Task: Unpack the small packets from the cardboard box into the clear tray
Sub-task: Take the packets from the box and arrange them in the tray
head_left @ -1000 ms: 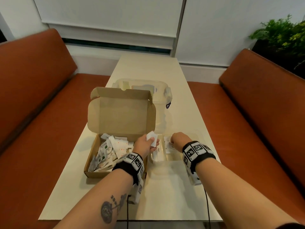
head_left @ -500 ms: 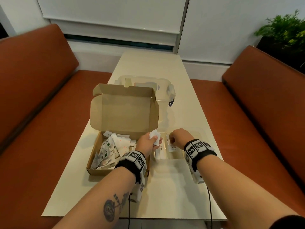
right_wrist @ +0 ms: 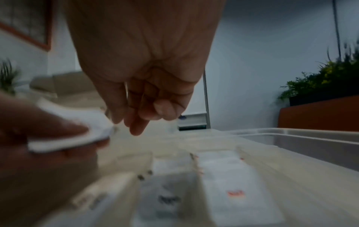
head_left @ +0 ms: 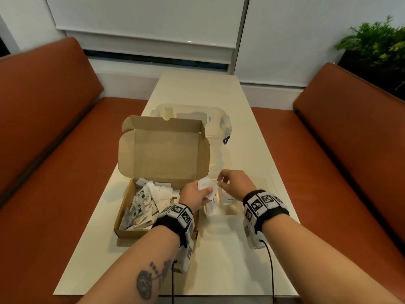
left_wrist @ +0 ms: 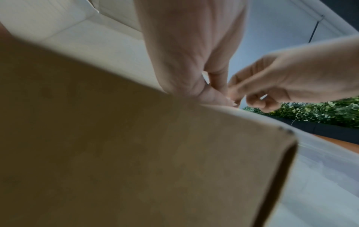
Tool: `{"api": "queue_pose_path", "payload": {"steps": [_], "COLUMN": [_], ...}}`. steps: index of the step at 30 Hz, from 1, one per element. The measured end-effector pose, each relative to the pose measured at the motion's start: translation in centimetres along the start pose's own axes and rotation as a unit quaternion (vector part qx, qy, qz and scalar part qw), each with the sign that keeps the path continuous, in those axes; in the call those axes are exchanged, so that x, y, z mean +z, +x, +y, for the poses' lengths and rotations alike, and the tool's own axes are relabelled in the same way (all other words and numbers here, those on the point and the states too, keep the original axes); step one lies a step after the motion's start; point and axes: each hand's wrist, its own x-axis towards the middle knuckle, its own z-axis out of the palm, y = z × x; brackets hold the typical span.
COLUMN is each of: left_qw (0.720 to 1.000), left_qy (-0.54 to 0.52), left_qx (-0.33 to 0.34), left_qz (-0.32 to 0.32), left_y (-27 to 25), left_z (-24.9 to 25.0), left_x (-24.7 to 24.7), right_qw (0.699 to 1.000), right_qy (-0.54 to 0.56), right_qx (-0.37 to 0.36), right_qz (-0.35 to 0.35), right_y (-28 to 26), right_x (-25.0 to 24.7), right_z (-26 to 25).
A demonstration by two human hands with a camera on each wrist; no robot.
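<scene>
**Packets partly moved, most of the box left to go**

The left hand (head_left: 195, 195) is pinching a small wad of white packets (head_left: 206, 187), thumb on top and fingers curled beneath, and is holding it just above the near-left end of the tray (head_left: 260, 183). The right hand (head_left: 234, 183) is hovering right beside it, over the tray, with its fingers loosely bent and the fingertips (right_wrist: 136, 129) reaching toward the edge of the wad; it is not holding anything that can be seen, though whether a fingertip is already touching the paper is hard to tell.

Under both hands, a few packets are already lying flat in the tray (right_wrist: 221, 182), side by side in what look like narrow compartments. To the left of the left hand, the box (head_left: 140, 232) is sitting open on the tabletop (head_left: 230, 266) with its lid standing up, and a loose heap of packets (head_left: 149, 205) is filling much of its floor.

Judging by that, the job is in its early part: a handful is placed, one wad is about to be sorted in, and the bulk is waiting in the box. Beyond the box lid, a lidded clear container (head_left: 219, 119) is standing untouched.
</scene>
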Motion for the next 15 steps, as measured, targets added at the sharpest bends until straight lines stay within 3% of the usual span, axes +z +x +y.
{"api": "queue_pose_path", "payload": {"steps": [6,10,15], "left_qw": [0.999,0.995,0.997], "left_qy": [-0.049,-0.097,-0.074], "left_qx": [0.001,-0.034,-0.031], "left_qz": [-0.009,0.005,-0.021], "left_y": [-0.6,-0.8,-1.2], "left_z": [0.5,1.0,0.6], "left_x": [0.4,0.7,1.0], "right_qw": [0.991,0.983,0.98], "right_qy": [0.131,0.177,0.191], "right_qx": [0.022,0.039,0.034], "right_qz": [-0.021,0.006,0.036], "right_y": [-0.5,-0.9,-1.4], "right_x": [-0.5,-0.8,-1.1], "right_z": [-1.2,-0.9,-0.2]}}
